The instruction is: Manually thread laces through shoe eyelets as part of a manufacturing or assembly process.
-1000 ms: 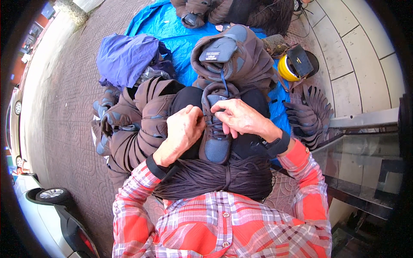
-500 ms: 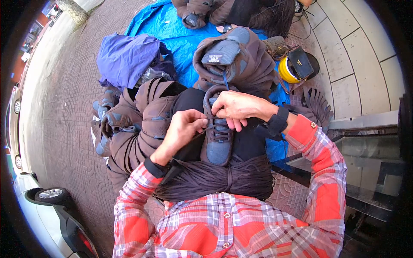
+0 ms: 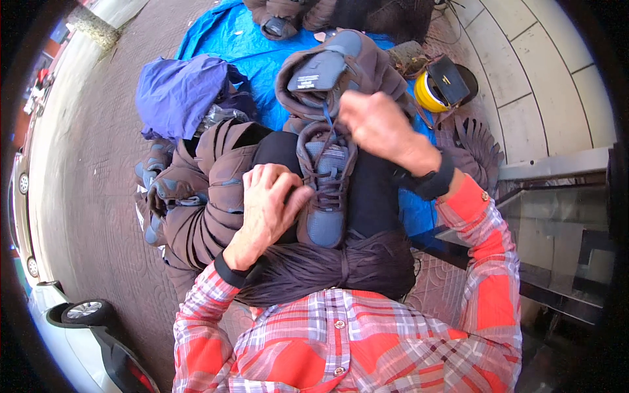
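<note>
A dark brown sneaker [image 3: 324, 224] with a blue toe lies on my lap, toe toward me, its dark lace [image 3: 329, 187] threaded through the lower eyelets. My left hand [image 3: 268, 200] presses on the sneaker's left side, thumb over its edge and fingers curled. Raised beyond the sneaker's upper right, my right hand [image 3: 380, 124] is blurred, its fingers closed on the lace that runs up from the tongue. Across my lap rests a thick bundle of dark laces [image 3: 295, 272]. A stack of shoe uppers [image 3: 377, 72] stands just beyond the sneaker.
More stacked brown uppers [image 3: 216, 190] lie at my left, with a purple cloth [image 3: 173, 98] behind them. A blue tarp [image 3: 262, 65] covers the ground ahead. On the right are a yellow container [image 3: 429, 93] with a black pouch [image 3: 449, 80] and a glass-sided cabinet [image 3: 557, 223].
My right hand has drawn up and away from the sneaker. My left hand has left the lace and moved down to the sneaker's side. The view has shifted slightly.
</note>
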Demonstrator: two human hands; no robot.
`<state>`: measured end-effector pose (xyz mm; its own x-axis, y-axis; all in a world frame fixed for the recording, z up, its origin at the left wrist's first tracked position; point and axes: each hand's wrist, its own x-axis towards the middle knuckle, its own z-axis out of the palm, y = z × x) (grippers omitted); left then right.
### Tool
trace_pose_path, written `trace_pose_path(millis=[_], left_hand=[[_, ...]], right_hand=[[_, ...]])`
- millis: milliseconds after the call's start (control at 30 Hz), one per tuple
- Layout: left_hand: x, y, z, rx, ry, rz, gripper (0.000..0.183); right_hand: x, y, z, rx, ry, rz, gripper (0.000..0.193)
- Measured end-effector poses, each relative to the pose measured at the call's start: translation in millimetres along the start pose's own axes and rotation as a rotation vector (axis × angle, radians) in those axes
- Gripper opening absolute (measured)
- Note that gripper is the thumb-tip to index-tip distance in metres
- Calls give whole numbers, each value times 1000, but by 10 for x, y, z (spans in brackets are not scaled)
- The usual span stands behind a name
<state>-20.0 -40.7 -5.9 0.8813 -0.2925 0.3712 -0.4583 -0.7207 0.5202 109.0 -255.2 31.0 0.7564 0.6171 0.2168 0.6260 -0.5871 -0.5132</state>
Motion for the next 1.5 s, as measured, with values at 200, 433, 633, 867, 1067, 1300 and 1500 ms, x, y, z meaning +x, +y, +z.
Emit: trace_pose_path(millis=[200,433,633,867,1067,1300,1500], left_hand=[[-7,16,99,101,-148,56,17],[98,-188,-72,-1210,-387,-797,26],[109,-194,-170,-878,-564,-689,28],[141,-380,-215,-708,-437,33,17],[4,-485,6,-816,-361,-170,11],[72,-509,113,-887,-174,-306,14],[548,97,177,-333,-207,210,24]], right_hand=[[-178,-69,-23,1455,-106,367,15],[-248,-9,344,1760,62,423,13],[-399,76,334,1722,161,450,20],[-717,645,-471,1494,828,177,12],[-1127,988,-490,1509,1075,339,13],[-1561,781,-1213,1184,1367,158,17],[-1452,-2,-1422,633,1363,276,14]])
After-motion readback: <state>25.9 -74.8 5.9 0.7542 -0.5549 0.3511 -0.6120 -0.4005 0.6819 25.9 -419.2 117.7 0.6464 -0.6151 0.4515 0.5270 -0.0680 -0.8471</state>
